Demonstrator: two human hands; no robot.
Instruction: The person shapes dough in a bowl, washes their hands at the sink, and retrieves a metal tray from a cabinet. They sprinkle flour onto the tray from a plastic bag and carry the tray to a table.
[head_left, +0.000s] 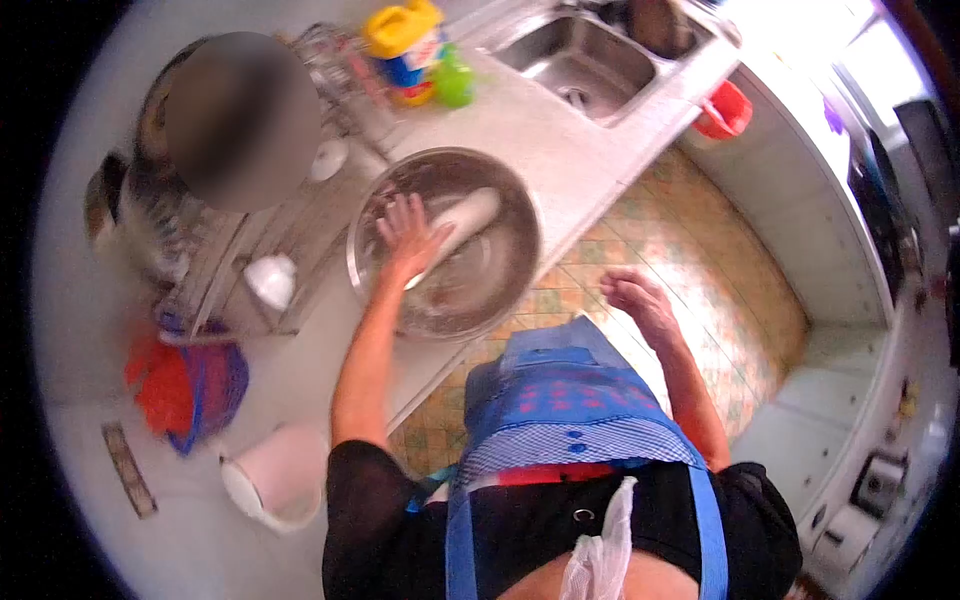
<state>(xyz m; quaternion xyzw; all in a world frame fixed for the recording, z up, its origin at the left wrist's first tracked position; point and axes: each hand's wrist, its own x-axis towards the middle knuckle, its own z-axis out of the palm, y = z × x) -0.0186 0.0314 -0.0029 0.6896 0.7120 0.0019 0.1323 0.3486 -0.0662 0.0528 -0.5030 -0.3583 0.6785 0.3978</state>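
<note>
A wide round metal basin [480, 300] rests on the light countertop, near its front edge. Inside it lies a long, pale, cylindrical thing [470, 215], slanting up to the right. My left hand [408, 235] is over the basin with its fingers spread, beside the lower end of the pale thing; whether it touches it is unclear. My right hand [635, 295] hangs in the air above the floor, right of the basin, with its fingers bent together. Whether anything is in it cannot be made out.
Behind the basin are a yellow and blue container [405, 45], a green bottle [453, 78] and a metal sink [580, 70]. A dish rack [225, 260] and a pinkish-white pitcher [275, 480] are on the left. A red container [725, 110] hangs near the counter edge.
</note>
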